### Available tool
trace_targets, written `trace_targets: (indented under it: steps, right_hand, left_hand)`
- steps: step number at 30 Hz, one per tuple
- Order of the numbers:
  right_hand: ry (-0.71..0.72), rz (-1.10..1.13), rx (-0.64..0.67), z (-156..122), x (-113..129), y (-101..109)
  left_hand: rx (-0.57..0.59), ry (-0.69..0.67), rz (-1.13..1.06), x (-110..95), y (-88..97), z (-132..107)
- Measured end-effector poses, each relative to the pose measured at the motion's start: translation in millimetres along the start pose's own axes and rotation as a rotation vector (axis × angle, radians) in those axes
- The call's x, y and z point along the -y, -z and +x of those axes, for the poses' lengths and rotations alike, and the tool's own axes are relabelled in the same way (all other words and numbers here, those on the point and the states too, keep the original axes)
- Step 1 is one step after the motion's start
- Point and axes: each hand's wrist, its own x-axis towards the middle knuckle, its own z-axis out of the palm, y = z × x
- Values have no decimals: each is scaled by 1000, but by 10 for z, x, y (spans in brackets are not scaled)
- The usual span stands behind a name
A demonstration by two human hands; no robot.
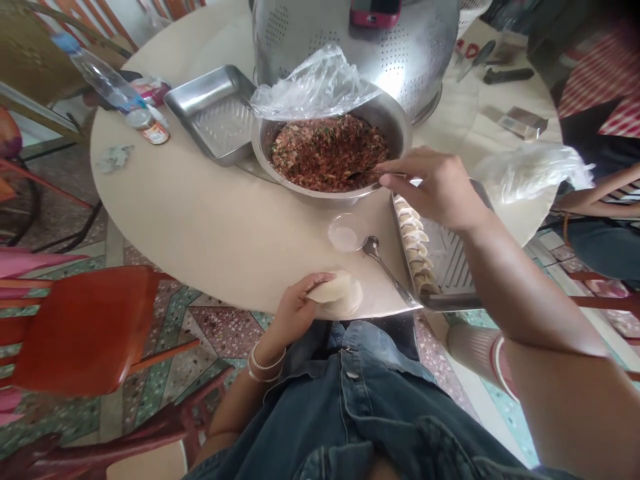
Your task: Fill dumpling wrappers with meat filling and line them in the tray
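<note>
My left hand [294, 310] is closed on a pale dumpling wrapper [330, 288] near the table's front edge. More round wrappers [355, 300] lie just under it. My right hand [441, 187] grips the handle of a spoon [370, 174], its tip in the minced filling [320, 150]. That filling sits in a large metal bowl [327, 195] with a clear plastic bag [320, 87] over its far side. Beneath my right forearm, a row of folded dumplings [414, 240] lines the left side of a metal tray [457, 267].
A small clear dish [345, 233] and a second spoon [387, 267] lie between the bowl and my left hand. Another metal tray [220, 127] stands left of the bowl. Behind it rises a perforated colander [325, 33]. A bagged pale bundle [535, 170] is at right, near a seated person's arm [600, 190].
</note>
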Motion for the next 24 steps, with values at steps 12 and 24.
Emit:
trace_targets:
  steps: [12, 24]
  right_hand:
    - [-94, 92, 1, 657, 353, -20]
    - [-134, 596, -144, 511, 424, -156]
  left_hand:
    - [-172, 288, -432, -3, 22, -86]
    - [-290, 196, -98, 75, 169, -127]
